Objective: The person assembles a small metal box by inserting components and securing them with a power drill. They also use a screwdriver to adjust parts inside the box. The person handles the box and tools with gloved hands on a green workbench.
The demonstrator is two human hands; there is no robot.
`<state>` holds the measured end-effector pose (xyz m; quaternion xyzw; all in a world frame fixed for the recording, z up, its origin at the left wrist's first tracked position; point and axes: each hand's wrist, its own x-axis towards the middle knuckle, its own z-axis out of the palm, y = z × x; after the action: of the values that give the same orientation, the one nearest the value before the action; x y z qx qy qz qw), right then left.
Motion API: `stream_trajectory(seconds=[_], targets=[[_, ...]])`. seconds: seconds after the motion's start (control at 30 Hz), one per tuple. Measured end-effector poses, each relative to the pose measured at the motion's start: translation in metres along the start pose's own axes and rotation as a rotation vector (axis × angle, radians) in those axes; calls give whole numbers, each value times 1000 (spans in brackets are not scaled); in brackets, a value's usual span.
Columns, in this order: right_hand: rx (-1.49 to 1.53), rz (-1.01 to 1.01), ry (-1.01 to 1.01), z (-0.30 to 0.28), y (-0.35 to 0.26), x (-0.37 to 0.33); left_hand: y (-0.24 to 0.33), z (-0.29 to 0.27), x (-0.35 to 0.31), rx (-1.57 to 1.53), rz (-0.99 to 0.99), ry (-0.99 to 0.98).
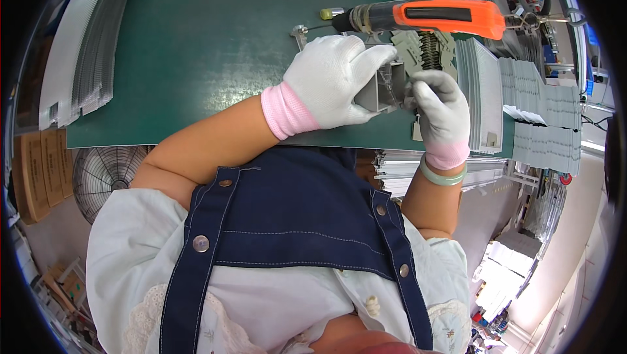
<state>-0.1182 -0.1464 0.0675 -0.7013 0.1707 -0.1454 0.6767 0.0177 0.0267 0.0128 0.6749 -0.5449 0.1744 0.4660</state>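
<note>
Bright, even light; fisheye-bent edges

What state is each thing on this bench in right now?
Left hand: gloved, gripping the grey bracket.
Right hand: gloved, pinching something small at the bracket.
Grey bracket: held above the mat.
Orange screwdriver: hanging, unheld.
Fan: blades not visible, cannot tell.

Screwdriver behind bracket on mat

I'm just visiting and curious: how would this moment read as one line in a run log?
left hand: grips grey bracket | right hand: pinching at bracket's edge | orange power screwdriver: lying on green mat, untouched
</note>
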Motion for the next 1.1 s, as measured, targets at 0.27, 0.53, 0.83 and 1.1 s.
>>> stream_trajectory(seconds=[0.27,0.53,0.83,1.1], targets=[[-42,-286,190,3,16,-17,-15,-14,10,-45,56,-33],[-603,-648,19,23,-22,-14,-4,-42,29,-63,118,-49],[-815,-675,-149,17,-43,-12,12,-31,25,-33,99,-49],[-916,-387,-83,29,-56,-11,16,-26,27,26,57,-98]])
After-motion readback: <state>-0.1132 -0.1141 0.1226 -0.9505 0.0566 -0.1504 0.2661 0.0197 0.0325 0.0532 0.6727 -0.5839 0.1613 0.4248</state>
